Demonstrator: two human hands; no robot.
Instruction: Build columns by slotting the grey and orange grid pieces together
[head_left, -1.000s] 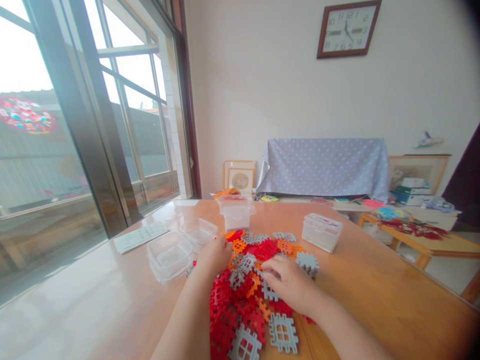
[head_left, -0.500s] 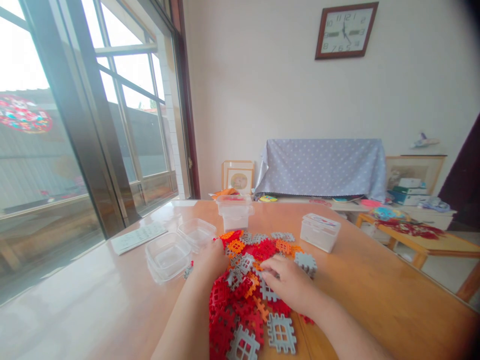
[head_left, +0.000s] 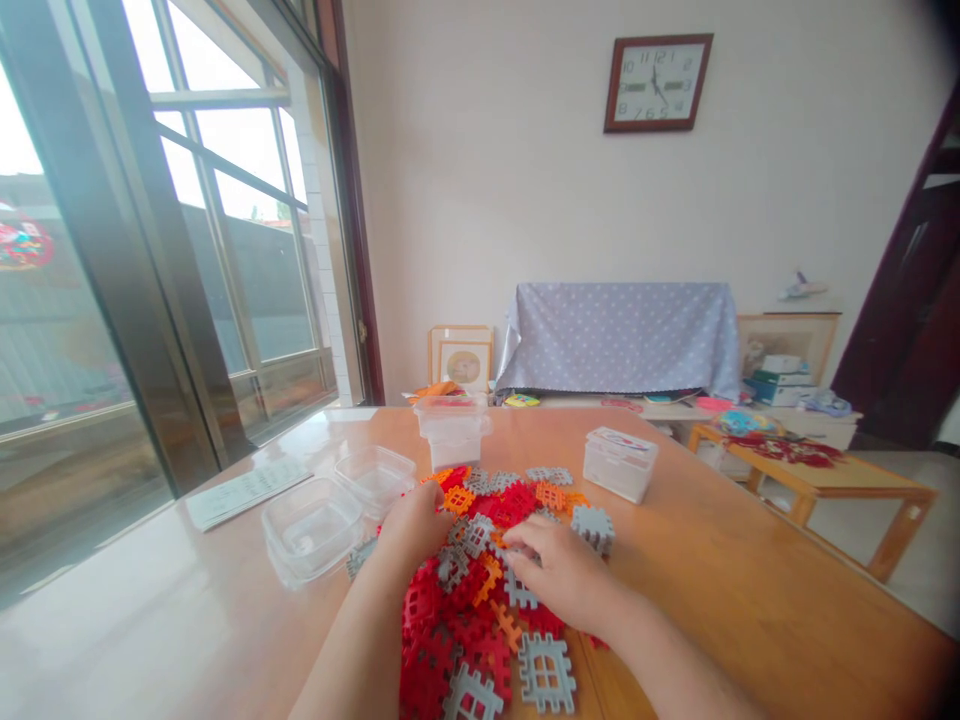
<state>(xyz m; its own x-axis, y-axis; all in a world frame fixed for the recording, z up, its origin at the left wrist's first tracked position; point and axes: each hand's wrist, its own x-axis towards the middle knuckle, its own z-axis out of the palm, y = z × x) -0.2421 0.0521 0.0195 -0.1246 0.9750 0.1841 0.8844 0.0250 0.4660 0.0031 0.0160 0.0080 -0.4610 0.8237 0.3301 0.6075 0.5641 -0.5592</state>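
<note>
A heap of interlocking plastic building pieces in red (head_left: 420,600), orange (head_left: 459,500) and grey (head_left: 547,672) covers the middle of the table, several of them with window-like cutouts. Over the heap's left upper side is my left hand (head_left: 418,522), back towards me; its fingertips are hidden. My right hand (head_left: 559,565) rests on the heap's right side, its fingers bent but apart, the tips beside a small orange piece. A stack of grey pieces (head_left: 592,527) stands just beyond this hand. Left of my left forearm lies another grey piece (head_left: 361,557), partly covered.
Two clear plastic tubs (head_left: 311,530) (head_left: 375,475) sit to the left, near a printed sheet (head_left: 247,490). Stacked clear containers (head_left: 451,430) stand behind the heap. A lidded white box (head_left: 619,465) is at the right rear of the wooden table (head_left: 720,570).
The view has shifted to the right and tipped up slightly, so everything sits further left. More of the grey piece beside my left forearm shows. Both hands stay over the heap with little movement.
</note>
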